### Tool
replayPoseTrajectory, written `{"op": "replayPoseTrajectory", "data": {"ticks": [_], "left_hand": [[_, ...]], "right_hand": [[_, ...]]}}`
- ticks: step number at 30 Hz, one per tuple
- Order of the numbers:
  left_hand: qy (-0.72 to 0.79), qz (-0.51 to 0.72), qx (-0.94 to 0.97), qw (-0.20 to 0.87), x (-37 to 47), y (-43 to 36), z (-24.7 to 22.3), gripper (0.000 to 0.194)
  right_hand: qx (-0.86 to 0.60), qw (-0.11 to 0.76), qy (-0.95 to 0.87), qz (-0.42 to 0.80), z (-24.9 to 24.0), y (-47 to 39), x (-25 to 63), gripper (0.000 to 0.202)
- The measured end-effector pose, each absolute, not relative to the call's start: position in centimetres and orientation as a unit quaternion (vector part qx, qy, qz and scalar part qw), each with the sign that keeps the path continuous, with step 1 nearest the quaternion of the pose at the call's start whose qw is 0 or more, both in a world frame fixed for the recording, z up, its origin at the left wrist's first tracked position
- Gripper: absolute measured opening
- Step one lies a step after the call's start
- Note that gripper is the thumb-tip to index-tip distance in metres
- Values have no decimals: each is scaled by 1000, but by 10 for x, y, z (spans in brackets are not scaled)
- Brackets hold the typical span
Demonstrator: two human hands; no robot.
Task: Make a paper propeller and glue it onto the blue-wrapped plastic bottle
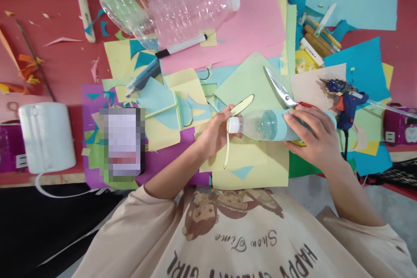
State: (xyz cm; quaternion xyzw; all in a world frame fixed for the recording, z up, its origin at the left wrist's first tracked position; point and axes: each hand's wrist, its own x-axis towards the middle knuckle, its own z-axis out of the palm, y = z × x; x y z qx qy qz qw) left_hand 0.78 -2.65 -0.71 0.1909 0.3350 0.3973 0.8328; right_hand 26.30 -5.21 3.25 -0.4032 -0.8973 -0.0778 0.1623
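A clear plastic bottle (259,125) with a white cap (233,124) lies on its side before me, its lower part wrapped in light blue paper. My right hand (314,134) grips it around the wrapped part. At the cap end, my left hand (220,132) pinches a narrow pale-yellow paper strip (243,105) with dark outlines. A thin yellow length hangs down beside the cap; whether it is the same strip I cannot tell. Some left fingertips are hidden behind the cap. Just beyond the right hand lie scissors (280,89) with red handles, their blades pointing away.
Several clear bottles (195,15) lie on pink paper (254,21) at the back. A blue glue gun (347,110) with its cord sits at right, below a bundle of pens and sticks (321,39). A phone (122,143) and a white pouch (47,137) are at left. Paper scraps surround the bottle.
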Motion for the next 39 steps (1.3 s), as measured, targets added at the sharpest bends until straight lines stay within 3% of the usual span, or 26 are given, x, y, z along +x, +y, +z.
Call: {"op": "replayPoseTrajectory", "data": {"ticks": [3,6,11,14,17,22,29,32,35,39], "left_hand": [[330,402,277,808,5,-26,-7,48],[364,424,316,767,1,-26,-3,51],[403,430,329,738,-1,-30,9,68],[430,432,325,723,3,-37,13,75],[467,411,344,703,6,-46,11,84],[488,359,473,639,1,-60,8,63],[522,339,641,449,-26,-65,14,31],[594,341,665,298,-48,-59,10,25],[670,240,682,166,-66,-53,4,25],[696,147,691,125,-74,-51,-3,43]], "right_hand": [[-418,135,-894,-81,41,-43,264,58],[-426,127,-892,-80,45,-28,263,56],[-459,190,-863,-94,43,-2,247,63],[-523,207,-827,-2,38,1,230,79],[-528,186,-814,152,35,-6,216,75],[-519,163,-783,302,33,-28,204,62],[-535,158,-797,231,29,-50,207,54],[-518,205,-811,181,26,-61,208,55],[-475,239,-835,145,22,-73,205,56],[-428,223,-864,143,16,-82,199,51]]}}
